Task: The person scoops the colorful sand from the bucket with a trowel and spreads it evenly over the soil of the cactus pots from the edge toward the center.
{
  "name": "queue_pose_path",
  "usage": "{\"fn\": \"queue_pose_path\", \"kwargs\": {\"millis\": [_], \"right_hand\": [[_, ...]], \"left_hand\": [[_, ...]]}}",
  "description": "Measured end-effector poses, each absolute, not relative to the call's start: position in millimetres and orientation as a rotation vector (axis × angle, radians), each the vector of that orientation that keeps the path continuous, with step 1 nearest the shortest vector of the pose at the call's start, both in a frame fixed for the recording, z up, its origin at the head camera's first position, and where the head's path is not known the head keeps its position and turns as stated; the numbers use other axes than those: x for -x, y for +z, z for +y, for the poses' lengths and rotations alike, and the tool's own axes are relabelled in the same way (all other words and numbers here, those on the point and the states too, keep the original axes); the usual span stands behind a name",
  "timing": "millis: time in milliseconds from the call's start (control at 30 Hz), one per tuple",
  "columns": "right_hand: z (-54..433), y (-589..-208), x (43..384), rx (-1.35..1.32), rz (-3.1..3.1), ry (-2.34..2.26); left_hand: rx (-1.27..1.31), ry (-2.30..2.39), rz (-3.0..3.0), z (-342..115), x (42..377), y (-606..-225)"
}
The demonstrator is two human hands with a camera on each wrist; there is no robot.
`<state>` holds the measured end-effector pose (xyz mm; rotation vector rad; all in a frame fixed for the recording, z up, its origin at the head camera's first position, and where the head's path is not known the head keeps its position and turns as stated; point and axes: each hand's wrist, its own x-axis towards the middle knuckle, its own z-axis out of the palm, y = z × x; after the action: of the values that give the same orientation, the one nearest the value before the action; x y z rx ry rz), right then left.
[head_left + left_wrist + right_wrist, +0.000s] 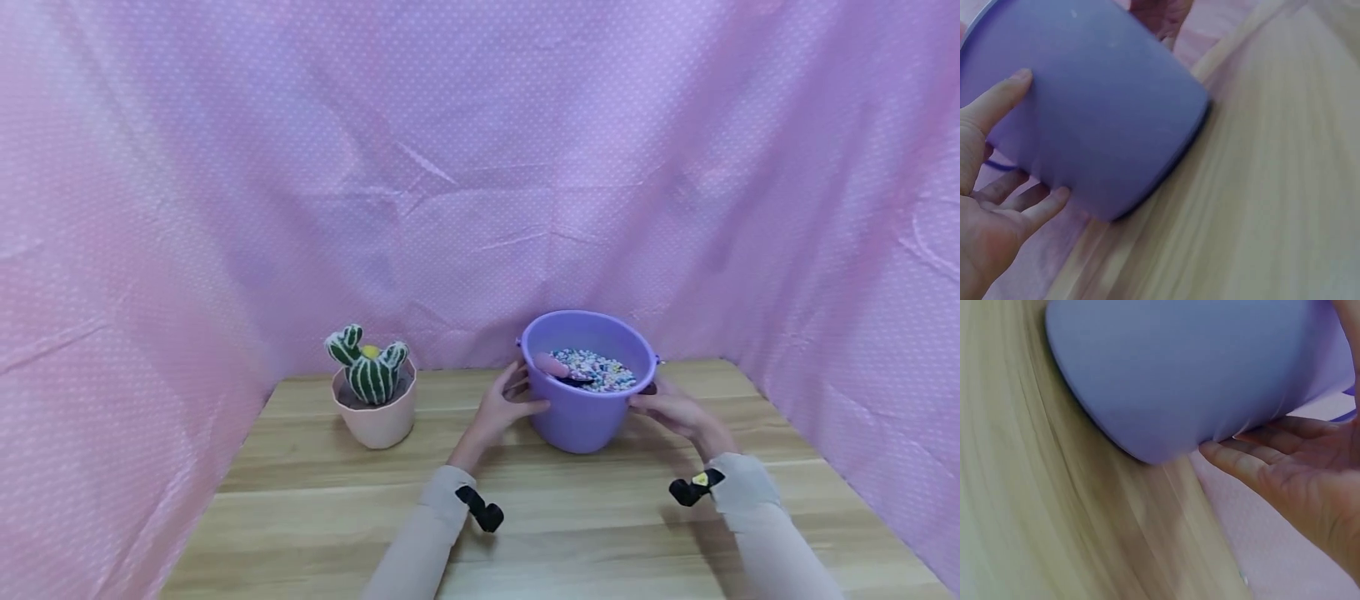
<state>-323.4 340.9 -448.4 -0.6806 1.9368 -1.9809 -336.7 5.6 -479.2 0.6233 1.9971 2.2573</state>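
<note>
A purple bucket [585,417] stands toward the back of the table, right of the middle in the head view. Small multicoloured beads [600,369] lie inside it, along with a small tool that has a pink handle [551,364] and a dark end partly sunk in the beads. My left hand [507,400] grips the bucket's left side, thumb on the front and fingers spread along the wall, as the left wrist view shows. From the opposite side my right hand [671,408] holds it, its fingers [1235,459] against the wall below the rim.
To the left stands a green toy cactus [372,379] with a yellow top in a pale pink pot [382,425]. The wooden table [337,517] meets a pink dotted curtain [480,208] at the back and both sides.
</note>
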Motion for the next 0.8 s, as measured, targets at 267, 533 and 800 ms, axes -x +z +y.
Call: {"fn": "queue_pose_path", "kwargs": {"millis": [267,533,800], "right_hand": [[293.6,-447.0,327.5,0.573,1.998,-1.956],[276.0,-450.1,331.3,0.534,1.997,-1.935],[266.9,-447.7,337.4,0.574,1.994,-1.949]], "left_hand": [[-0.528,2.248,1.977,-38.2,338.1,-474.8],[-0.52,2.199,2.021,-56.5,337.0,-476.4],[-0.507,2.241,2.034,-63.3,335.8,-473.5]]}}
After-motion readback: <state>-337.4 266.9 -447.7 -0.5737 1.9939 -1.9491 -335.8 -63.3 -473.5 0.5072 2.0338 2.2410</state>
